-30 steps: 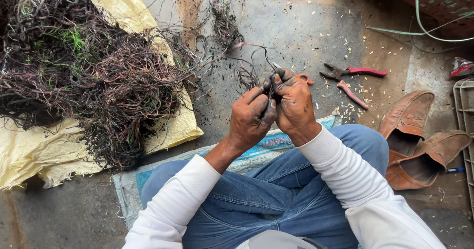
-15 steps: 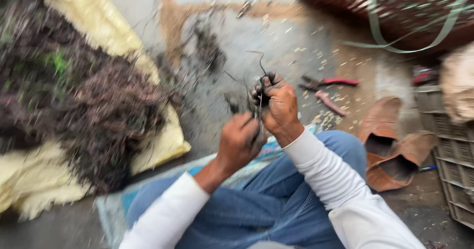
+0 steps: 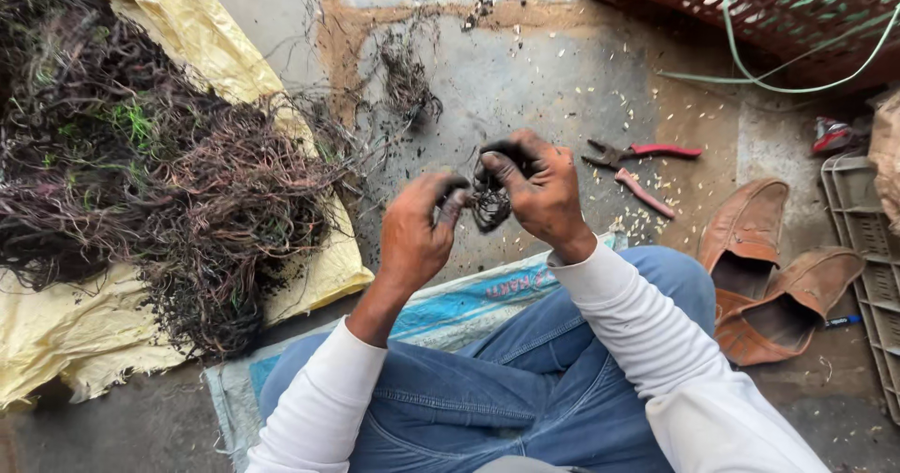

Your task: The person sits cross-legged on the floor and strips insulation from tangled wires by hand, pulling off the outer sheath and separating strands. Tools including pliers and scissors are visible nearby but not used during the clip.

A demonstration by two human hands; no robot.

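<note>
Head view: a small dark wire tangle (image 3: 489, 203) is being held up between two sooty hands over the concrete floor (image 3: 525, 70).

The tangle is pinched from the left by the left hand (image 3: 415, 234), its thumb and fingers pressed together on the strands, and gripped from the right by the right hand (image 3: 539, 190), whose fingers are curled in over the top of the clump. It's kept in the middle of the scene, just above the knees in blue jeans (image 3: 487, 389). A big heap of burnt-looking wire (image 3: 159, 182) is piled on a yellow sheet (image 3: 66, 332) at the left. Red-handled pliers (image 3: 642, 159) are seen on the floor to the right, with a pair of brown shoes (image 3: 764, 281) nearer. A reddish woven basket (image 3: 750, 4) is parked at the far right.
</note>
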